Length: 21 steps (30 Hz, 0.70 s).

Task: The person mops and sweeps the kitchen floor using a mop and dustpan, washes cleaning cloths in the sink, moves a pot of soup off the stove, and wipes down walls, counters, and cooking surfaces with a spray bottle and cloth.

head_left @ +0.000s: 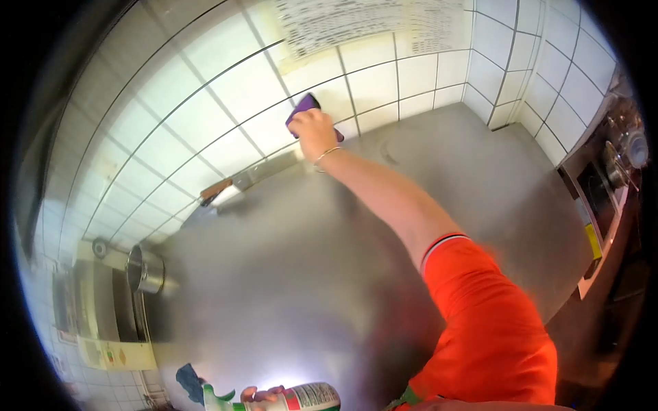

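My right hand (317,134) presses a purple cloth (303,107) against the white tiled wall (373,85), just above the back edge of the steel worktop (288,260). Its fingers are closed over the cloth. At the bottom edge, my left hand (263,394) is wrapped round a spray bottle (312,396) with a green and white trigger head, tilted onto its side. Most of that hand is cut off or hidden. Beside the spray head shows a dark teal cloth (189,382); what supports it cannot be made out.
A large knife (271,168) with a brown handle lies along the wall, left of my right hand. At the left stand a metal pot (145,269) and a pale appliance (96,301). Printed sheets (336,27) hang above. Metalware (617,164) sits at the far right.
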Each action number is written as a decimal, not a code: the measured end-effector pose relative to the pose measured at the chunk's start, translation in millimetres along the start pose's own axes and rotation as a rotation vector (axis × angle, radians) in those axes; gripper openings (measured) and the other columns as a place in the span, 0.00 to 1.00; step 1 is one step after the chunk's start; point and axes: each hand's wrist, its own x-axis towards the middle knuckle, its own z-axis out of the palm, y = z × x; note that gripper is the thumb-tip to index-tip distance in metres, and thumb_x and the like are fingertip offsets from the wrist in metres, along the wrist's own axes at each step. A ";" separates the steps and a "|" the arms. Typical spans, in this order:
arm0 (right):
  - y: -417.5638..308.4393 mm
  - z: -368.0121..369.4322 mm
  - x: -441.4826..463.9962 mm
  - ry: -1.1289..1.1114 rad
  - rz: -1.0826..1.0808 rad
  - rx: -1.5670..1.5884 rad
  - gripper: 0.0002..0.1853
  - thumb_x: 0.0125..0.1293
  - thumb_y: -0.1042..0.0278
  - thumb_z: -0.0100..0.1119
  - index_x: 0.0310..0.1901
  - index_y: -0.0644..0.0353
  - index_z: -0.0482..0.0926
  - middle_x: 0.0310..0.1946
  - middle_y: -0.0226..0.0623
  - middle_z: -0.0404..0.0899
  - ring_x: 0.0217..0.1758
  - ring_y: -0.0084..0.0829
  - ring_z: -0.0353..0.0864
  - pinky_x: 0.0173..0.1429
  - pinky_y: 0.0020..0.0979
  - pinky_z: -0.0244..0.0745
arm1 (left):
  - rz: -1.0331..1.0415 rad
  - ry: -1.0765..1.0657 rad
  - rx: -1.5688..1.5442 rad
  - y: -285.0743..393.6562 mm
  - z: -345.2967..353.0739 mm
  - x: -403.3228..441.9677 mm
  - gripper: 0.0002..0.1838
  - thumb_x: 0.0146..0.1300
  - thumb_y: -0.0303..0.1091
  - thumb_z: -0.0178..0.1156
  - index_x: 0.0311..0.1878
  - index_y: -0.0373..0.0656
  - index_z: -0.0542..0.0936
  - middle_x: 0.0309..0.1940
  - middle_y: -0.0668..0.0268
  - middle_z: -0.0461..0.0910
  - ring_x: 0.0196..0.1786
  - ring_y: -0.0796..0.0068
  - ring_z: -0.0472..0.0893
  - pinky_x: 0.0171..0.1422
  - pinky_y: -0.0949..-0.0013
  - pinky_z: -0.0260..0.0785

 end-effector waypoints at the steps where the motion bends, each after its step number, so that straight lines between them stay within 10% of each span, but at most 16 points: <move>1: 17.6 6.8 2.2 -0.155 -0.085 -0.191 0.07 0.52 0.68 0.49 0.26 0.52 0.78 0.35 0.29 0.73 0.45 0.32 0.68 0.44 0.32 0.64 | 0.005 0.008 0.012 -9.6 19.1 -1.9 0.23 0.57 0.42 0.53 0.53 0.43 0.62 0.33 0.62 0.72 0.42 0.59 0.72 0.50 0.54 0.66; 4: 92.8 36.4 -5.3 -0.410 -0.166 -0.372 0.07 0.51 0.68 0.50 0.26 0.53 0.80 0.36 0.27 0.72 0.46 0.30 0.67 0.45 0.31 0.64 | 0.001 -0.025 0.061 -42.7 81.4 -1.7 0.20 0.61 0.42 0.50 0.53 0.45 0.62 0.34 0.64 0.71 0.45 0.59 0.71 0.48 0.54 0.67; 9: 261.1 -38.0 -35.0 -0.154 -0.079 -0.241 0.06 0.50 0.70 0.50 0.29 0.60 0.74 0.24 0.43 0.73 0.31 0.41 0.74 0.36 0.39 0.71 | -0.171 -0.058 0.068 -74.4 144.5 2.2 0.19 0.61 0.41 0.48 0.55 0.48 0.61 0.37 0.65 0.71 0.46 0.60 0.70 0.46 0.55 0.67; 13: 404.6 -115.6 -82.1 -0.037 0.547 -0.423 0.08 0.50 0.75 0.49 0.34 0.63 0.74 0.37 0.46 0.72 0.41 0.42 0.72 0.46 0.41 0.68 | -0.206 -0.026 0.077 -93.4 170.0 12.5 0.20 0.61 0.42 0.48 0.55 0.48 0.61 0.36 0.65 0.71 0.45 0.61 0.70 0.48 0.54 0.67; 15: 416.5 -105.0 -79.1 0.032 0.758 -0.297 0.10 0.49 0.76 0.49 0.36 0.62 0.73 0.37 0.47 0.72 0.42 0.44 0.71 0.46 0.41 0.68 | -0.252 0.045 0.189 -94.3 168.9 11.1 0.20 0.61 0.42 0.48 0.55 0.48 0.62 0.36 0.65 0.71 0.46 0.61 0.70 0.48 0.53 0.67; 17: 391.3 -79.1 -68.6 0.257 0.375 -0.033 0.14 0.47 0.78 0.49 0.39 0.60 0.72 0.37 0.48 0.71 0.42 0.46 0.71 0.47 0.41 0.66 | -0.195 0.033 0.161 -94.8 171.2 14.4 0.20 0.61 0.42 0.48 0.55 0.48 0.62 0.36 0.65 0.71 0.46 0.61 0.70 0.49 0.53 0.66; 21: 265.3 -21.7 -69.9 -0.026 0.305 0.096 0.13 0.50 0.77 0.49 0.39 0.55 0.74 0.37 0.46 0.69 0.47 0.46 0.66 0.51 0.40 0.63 | -0.197 -0.007 0.102 -92.5 206.9 -4.2 0.18 0.62 0.41 0.47 0.54 0.48 0.62 0.38 0.66 0.70 0.48 0.61 0.69 0.52 0.52 0.64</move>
